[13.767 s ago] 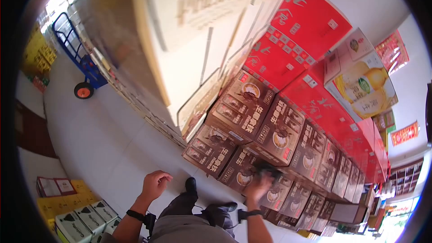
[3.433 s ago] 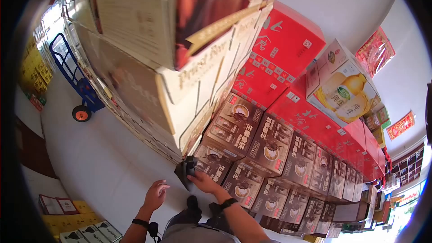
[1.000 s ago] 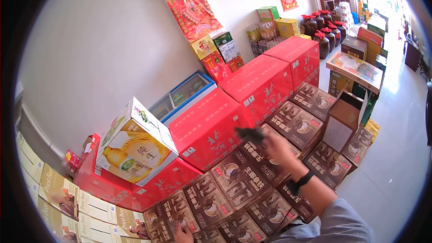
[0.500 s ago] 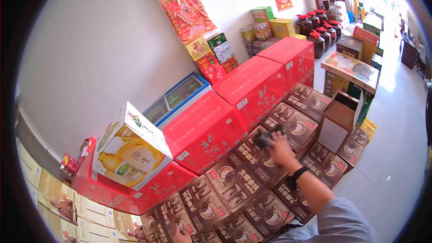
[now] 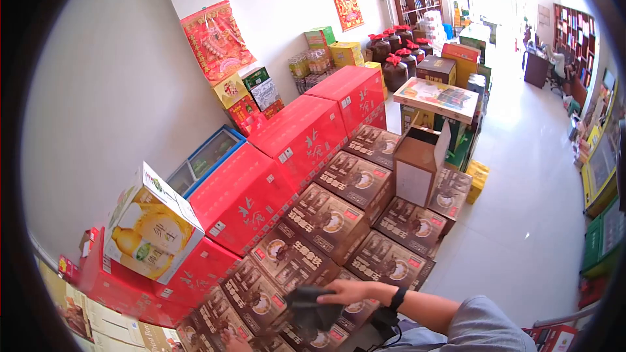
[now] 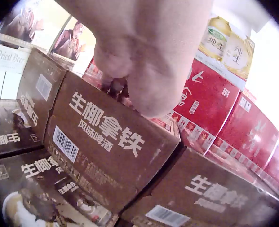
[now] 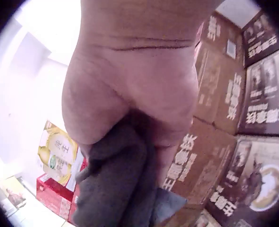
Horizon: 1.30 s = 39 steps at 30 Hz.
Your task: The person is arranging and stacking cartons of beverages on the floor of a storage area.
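My right hand [image 5: 349,291] grips a dark grey cloth [image 5: 313,309] over the near part of the brown cartons [image 5: 326,221]. In the right wrist view the cloth [image 7: 123,175] hangs bunched between thumb and fingers. My left hand [image 5: 235,341] rests on a brown carton at the bottom edge of the head view, its fingers touching the top. The left wrist view shows the heel of this left hand [image 6: 149,61] over the carton's [image 6: 101,142] upper edge; the fingertips are hidden behind it.
Red cartons [image 5: 241,195] line the back of the brown stack, with a white-and-yellow box [image 5: 156,228] on top. An opened carton [image 5: 417,163] stands at the far end. Cream beer cartons [image 5: 111,326] are at lower left. Tiled floor [image 5: 515,189] runs along the right.
The right hand has swept the cloth from the far cartons back to the near ones. Seconds earlier it held the cloth at the stack's lower cartons while the left hand hung free. The head view has turned right.
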Available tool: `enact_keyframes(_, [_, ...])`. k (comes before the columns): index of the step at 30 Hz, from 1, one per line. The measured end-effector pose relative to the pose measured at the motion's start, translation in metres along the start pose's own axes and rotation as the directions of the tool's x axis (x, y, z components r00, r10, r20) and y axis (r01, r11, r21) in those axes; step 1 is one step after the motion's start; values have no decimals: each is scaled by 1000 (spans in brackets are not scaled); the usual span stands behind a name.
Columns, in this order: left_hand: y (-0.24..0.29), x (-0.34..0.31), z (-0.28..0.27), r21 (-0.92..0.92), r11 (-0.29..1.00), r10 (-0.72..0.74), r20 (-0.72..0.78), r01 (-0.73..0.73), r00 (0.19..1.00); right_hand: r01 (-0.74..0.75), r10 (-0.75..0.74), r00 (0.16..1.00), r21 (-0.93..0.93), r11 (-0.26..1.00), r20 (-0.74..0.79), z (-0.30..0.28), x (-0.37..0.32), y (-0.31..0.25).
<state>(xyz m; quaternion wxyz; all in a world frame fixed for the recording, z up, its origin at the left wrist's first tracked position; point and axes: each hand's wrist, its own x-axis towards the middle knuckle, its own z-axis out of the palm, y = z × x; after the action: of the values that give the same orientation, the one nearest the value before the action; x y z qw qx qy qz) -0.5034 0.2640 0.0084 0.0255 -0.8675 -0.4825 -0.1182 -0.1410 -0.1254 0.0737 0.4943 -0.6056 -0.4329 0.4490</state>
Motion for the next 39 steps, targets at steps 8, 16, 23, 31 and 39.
enact_keyframes(8, [87,-117,-63,-532,840,96,-47,-107,994,-431,227,637,-97,897,-736,-21,-151,50])
enact_keyframes(16, [109,-178,-58,-605,733,290,-135,-311,948,-386,-422,337,-532,753,-842,-98,-178,78])
enact_keyframes(23, [180,-161,-102,-631,739,362,79,-234,929,-584,-133,642,-594,553,-755,-146,-151,108])
enact_keyframes(31, [398,-154,-66,-824,555,379,123,-118,917,180,-106,363,-41,983,-926,-269,-251,112])
enact_keyframes(39, [670,-87,-83,-897,405,456,29,-179,890,130,-228,117,-212,968,-967,-481,-312,104])
